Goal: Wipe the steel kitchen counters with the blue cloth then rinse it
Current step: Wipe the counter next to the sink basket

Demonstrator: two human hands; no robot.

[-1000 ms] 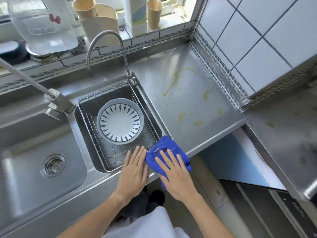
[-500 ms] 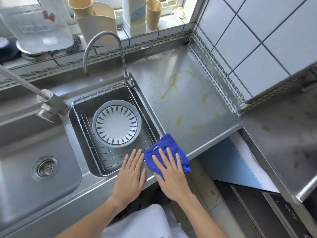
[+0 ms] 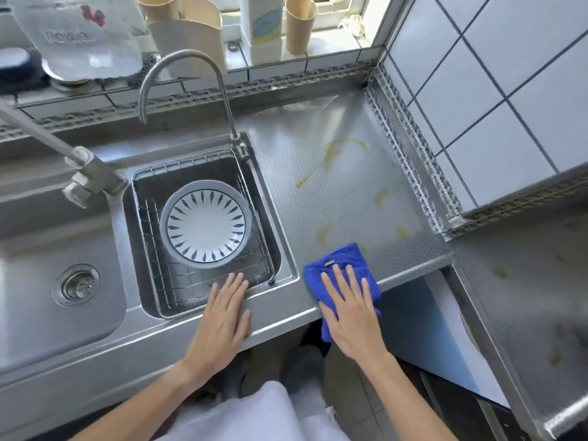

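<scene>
The right hand lies flat, fingers straight and spread, pressing the blue cloth onto the front lip of the steel bench; the cloth's near end hangs over the edge; the left hand rests open and flat on the rim at 6 o'clock of the small basin. Bare bench stretches from the cloth toward 12 o'clock, streaked with yellowish smears, bounded by tiled wall at 3 o'clock. A wire basket in the basin holds a patterned plate; the large sink lies at 9 o'clock.
</scene>
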